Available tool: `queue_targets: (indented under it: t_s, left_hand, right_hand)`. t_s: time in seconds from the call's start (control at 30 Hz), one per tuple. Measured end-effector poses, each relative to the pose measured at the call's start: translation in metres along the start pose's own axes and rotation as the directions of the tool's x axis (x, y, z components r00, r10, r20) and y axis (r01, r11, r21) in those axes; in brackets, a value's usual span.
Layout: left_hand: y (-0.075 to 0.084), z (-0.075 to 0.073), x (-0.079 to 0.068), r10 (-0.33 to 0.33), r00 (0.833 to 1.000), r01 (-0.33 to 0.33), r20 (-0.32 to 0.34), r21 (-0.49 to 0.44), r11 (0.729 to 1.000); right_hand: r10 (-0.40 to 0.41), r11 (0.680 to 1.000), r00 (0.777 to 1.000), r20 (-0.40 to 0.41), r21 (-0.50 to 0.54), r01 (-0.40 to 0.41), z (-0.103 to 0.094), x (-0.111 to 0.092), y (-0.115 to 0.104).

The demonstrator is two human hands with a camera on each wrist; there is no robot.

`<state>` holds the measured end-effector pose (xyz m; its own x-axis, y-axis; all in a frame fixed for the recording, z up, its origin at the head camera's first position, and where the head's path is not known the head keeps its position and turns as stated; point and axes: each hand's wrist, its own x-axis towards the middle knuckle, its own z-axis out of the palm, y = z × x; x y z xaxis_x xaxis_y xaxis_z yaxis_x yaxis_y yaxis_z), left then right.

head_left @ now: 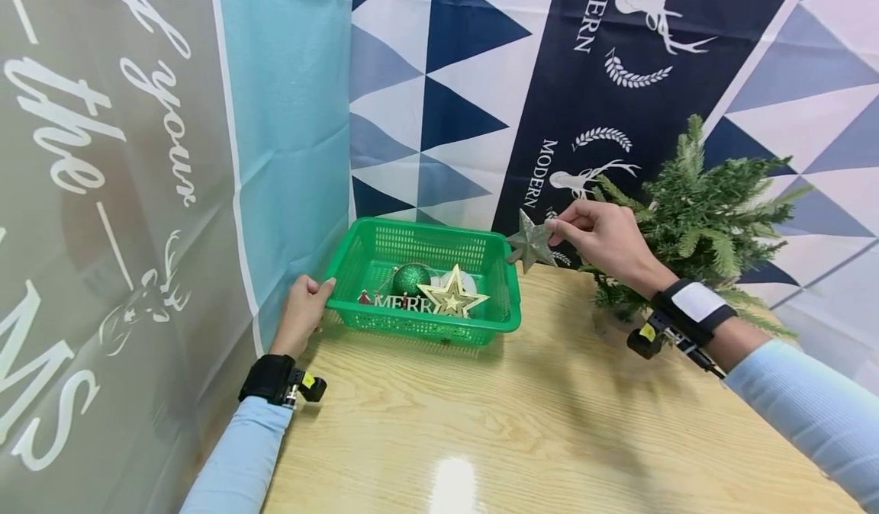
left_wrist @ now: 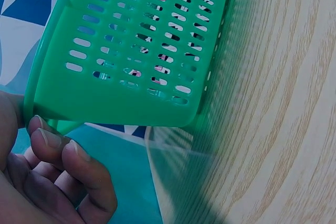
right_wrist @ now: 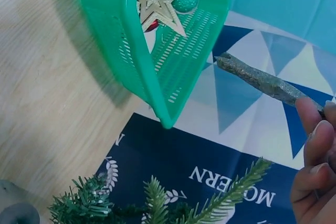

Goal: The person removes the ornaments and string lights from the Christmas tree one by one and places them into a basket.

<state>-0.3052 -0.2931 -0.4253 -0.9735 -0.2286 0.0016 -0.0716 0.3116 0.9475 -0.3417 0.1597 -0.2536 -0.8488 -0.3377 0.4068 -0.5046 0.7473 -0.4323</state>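
A silver glitter star ornament point(head_left: 531, 241) is pinched by one point in my right hand point(head_left: 604, 241), above and just beyond the basket's right end. In the right wrist view the star point(right_wrist: 262, 81) shows edge-on. My left hand point(head_left: 302, 312) grips the left rim of a green plastic basket point(head_left: 412, 331) with perforated sides; in the left wrist view its fingers point(left_wrist: 86, 174) curl at the rim. Inside the basket lie a gold star point(head_left: 453, 297), a green glitter ball point(head_left: 410, 279) and a "MERRY" letter ornament point(head_left: 394, 301). A whitish round thing behind the gold star is partly hidden.
A small artificial pine tree point(head_left: 707, 224) stands at the right, behind my right forearm, its pot point(head_left: 618, 327) partly covered. Printed cloths point(head_left: 453, 79) hang along the back and left of the wooden table point(head_left: 439, 415).
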Motion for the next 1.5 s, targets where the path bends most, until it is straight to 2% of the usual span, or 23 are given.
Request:
queue_targets:
  t_s: [0.43,0.7,1.0,1.33,1.5]
  left_hand:
    - [-0.001,0.000,0.001,0.010,1.000,-0.010,0.007,-0.003,1.000]
    - [0.000,0.000,0.002,0.001,1.000,-0.001,0.002,-0.006,1.000]
    - [0.000,0.001,0.000,0.004,1.000,-0.004,0.003,-0.007,1.000]
    - [-0.001,0.002,0.003,0.009,1.000,-0.009,0.008,-0.005,1.000]
    - [-0.003,-0.001,0.001,0.027,1.000,-0.027,0.005,-0.008,1.000]
  right_hand:
    - [-0.019,0.999,1.000,0.013,-0.037,0.019,0.019,0.003,0.002]
    - [0.015,0.999,0.997,0.071,-0.040,-0.012,0.031,0.005,0.002]
    - [-0.020,0.999,0.994,0.105,-0.048,0.026,0.043,0.009,0.001]
    - [-0.040,0.997,0.993,0.110,-0.059,0.047,0.043,0.008,-0.002]
    - [-0.037,0.997,0.997,0.064,-0.066,0.041,0.033,0.000,-0.007]
